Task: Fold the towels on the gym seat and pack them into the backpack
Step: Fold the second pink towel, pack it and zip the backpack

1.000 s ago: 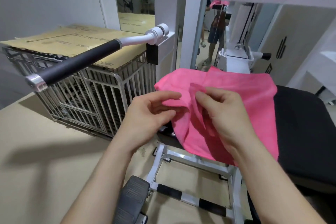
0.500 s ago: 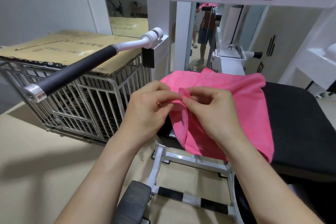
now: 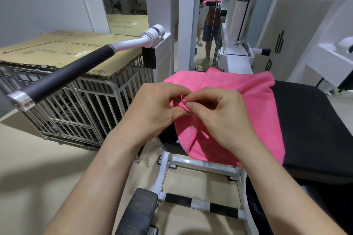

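While closer, hands (image 3: 152, 108) (image 3: 219, 118) seemingly on towel (image 3: 248, 89)

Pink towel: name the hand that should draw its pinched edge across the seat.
Right, probably. The right hand and left hand pinch the pink towel near its left edge, but the right lies over the cloth and black seat; the left sits off it.

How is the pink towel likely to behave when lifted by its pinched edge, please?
Probably floppy: the pink towel drapes over the seat edge in soft folds. Likely light: the left hand and right hand hold its edge up with mere fingertip pinches.
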Available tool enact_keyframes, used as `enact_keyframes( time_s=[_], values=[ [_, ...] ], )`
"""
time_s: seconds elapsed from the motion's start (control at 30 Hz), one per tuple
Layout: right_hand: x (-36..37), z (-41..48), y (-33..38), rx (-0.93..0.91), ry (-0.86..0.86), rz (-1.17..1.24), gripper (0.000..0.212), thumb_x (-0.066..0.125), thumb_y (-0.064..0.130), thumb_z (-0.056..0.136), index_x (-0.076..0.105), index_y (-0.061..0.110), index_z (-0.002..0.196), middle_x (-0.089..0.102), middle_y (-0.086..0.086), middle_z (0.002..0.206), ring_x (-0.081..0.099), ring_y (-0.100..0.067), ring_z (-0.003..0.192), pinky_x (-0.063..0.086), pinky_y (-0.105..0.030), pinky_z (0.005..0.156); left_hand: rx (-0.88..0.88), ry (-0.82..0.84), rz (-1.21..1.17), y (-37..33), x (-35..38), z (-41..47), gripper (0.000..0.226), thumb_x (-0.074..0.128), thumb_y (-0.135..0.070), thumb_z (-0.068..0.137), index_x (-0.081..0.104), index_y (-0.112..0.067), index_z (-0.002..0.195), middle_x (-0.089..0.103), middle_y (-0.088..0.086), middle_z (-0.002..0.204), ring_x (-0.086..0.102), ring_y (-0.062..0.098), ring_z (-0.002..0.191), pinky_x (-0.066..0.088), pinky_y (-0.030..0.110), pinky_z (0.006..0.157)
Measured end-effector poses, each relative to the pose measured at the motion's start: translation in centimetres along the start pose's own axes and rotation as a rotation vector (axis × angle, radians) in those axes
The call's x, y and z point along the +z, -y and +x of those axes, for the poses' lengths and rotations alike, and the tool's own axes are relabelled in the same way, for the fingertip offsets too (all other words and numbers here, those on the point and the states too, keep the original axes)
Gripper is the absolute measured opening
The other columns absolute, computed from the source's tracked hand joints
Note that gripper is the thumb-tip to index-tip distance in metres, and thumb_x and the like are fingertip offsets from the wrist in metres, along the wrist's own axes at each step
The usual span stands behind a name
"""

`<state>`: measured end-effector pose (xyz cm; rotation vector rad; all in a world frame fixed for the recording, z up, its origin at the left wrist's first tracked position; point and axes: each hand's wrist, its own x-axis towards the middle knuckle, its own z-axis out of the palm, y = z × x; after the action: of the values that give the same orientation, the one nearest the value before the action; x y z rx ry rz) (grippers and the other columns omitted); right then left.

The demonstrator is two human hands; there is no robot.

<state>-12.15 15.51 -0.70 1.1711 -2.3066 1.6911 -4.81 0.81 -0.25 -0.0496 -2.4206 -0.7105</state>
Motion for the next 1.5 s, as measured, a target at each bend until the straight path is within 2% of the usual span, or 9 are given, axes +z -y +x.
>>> enact_keyframes(
  time_s=[0.3, 0.43, 0.57, 0.73, 0.9, 1.0, 1.1, 1.27, 1.5],
  values=[
    [-1.4, 0.4, -0.3, 0.027, 0.195, 0.104, 0.015, 0.075, 0.012, 0.08, 0.073, 0.018, 0.094, 0.073, -0.004, 0.086, 0.066, -0.026, 0.082, 0.054, -0.04, 0.078, -0.13, -0.015, -0.051, -0.1, -0.1, 0.8, 0.016, 0.087, -0.022, 0.066, 0.073, -0.017, 0.071, 0.062, -0.006, 0.057, 0.053, 0.004, 0.054, 0.042, 0.022, 0.052],
    [-2.8, -0.4, -1.6, -0.042, 0.302, -0.259, 0.036, 0.067, 0.003, 0.076, 0.068, 0.023, 0.107, 0.069, 0.012, 0.092, 0.061, -0.004, 0.085, 0.048, -0.024, 0.081, -0.254, -0.114, -0.284, -0.3, -0.4, 1.6, 0.019, 0.09, -0.013, 0.061, 0.071, -0.014, 0.063, 0.067, -0.001, 0.055, 0.059, 0.016, 0.049, 0.044, 0.027, 0.046],
    [-5.0, -2.6, -3.1, 0.109, 0.316, -0.562, 0.048, 0.052, -0.004, 0.073, 0.067, 0.027, 0.105, 0.065, 0.004, 0.095, 0.057, -0.02, 0.094, 0.046, -0.04, 0.081, -0.314, -0.27, -0.426, 0.3, -0.4, 2.1, 0.023, 0.087, -0.015, 0.066, 0.065, -0.012, 0.063, 0.063, 0.007, 0.061, 0.051, 0.011, 0.055, 0.042, 0.024, 0.053],
    [-9.1, -5.6, -4.1, 0.407, 0.135, -0.811, 0.051, 0.052, 0.002, 0.072, 0.056, 0.035, 0.111, 0.047, 0.003, 0.093, 0.051, -0.021, 0.089, 0.042, -0.033, 0.067, -0.349, -0.481, -0.489, 0.6, 0.0, 3.0, 0.028, 0.083, -0.011, 0.069, 0.06, -0.022, 0.06, 0.053, -0.011, 0.054, 0.042, 0.002, 0.053, 0.035, 0.016, 0.053],
    [-12.2, -7.9, -2.5, 0.582, -0.071, -0.232, 0.035, 0.055, -0.009, 0.076, 0.063, 0.023, 0.085, 0.058, -0.006, 0.067, 0.055, -0.013, 0.051, 0.046, -0.025, 0.05, -0.283, -0.534, -0.545, -1.0, 1.3, 2.5, 0.028, 0.081, -0.009, 0.07, 0.058, -0.024, 0.063, 0.06, -0.01, 0.066, 0.053, 0.003, 0.061, 0.043, 0.018, 0.061],
    [-13.7, -8.7, -1.1, 0.466, -0.311, 0.154, 0.041, 0.05, -0.019, 0.08, 0.065, 0.02, 0.074, 0.06, -0.008, 0.077, 0.055, -0.016, 0.065, 0.047, -0.024, 0.054, -0.227, -0.531, -0.629, -2.4, 1.4, 1.0, 0.026, 0.076, -0.004, 0.075, 0.058, -0.02, 0.065, 0.07, -0.009, 0.078, 0.064, 0.007, 0.074, 0.05, 0.022, 0.073],
    [-15.2, -8.9, 0.6, 0.308, -0.506, 0.466, 0.039, 0.045, -0.019, 0.08, 0.066, 0.013, 0.072, 0.064, -0.001, 0.064, 0.056, -0.01, 0.056, 0.044, -0.017, 0.052, -0.193, -0.536, -0.628, -4.4, 0.4, -0.3, 0.025, 0.075, -0.016, 0.078, 0.056, -0.026, 0.065, 0.063, -0.016, 0.06, 0.056, 0.006, 0.061, 0.046, 0.022, 0.063],
    [-17.6, -9.8, 3.2, 0.122, -0.717, 0.426, 0.036, 0.047, -0.007, 0.077, 0.073, 0.018, 0.073, 0.066, -0.002, 0.064, 0.056, -0.015, 0.055, 0.045, -0.022, 0.05, -0.105, -0.577, -0.754, -10.2, -1.1, -2.5, 0.025, 0.07, -0.017, 0.086, 0.055, -0.028, 0.069, 0.059, -0.015, 0.054, 0.049, 0.001, 0.05, 0.04, 0.018, 0.048],
    [-22.1, -14.1, 8.1, -0.007, -0.677, 0.4, 0.031, 0.05, -0.007, 0.069, 0.071, 0.015, 0.071, 0.062, -0.017, 0.07, 0.049, -0.019, 0.051, 0.031, -0.019, 0.043, -0.025, -0.624, -0.735, -16.7, -3.0, -6.1, 0.012, 0.059, -0.025, 0.092, 0.055, -0.023, 0.08, 0.062, -0.02, 0.054, 0.048, -0.007, 0.046, 0.037, 0.012, 0.046]
  ],
)
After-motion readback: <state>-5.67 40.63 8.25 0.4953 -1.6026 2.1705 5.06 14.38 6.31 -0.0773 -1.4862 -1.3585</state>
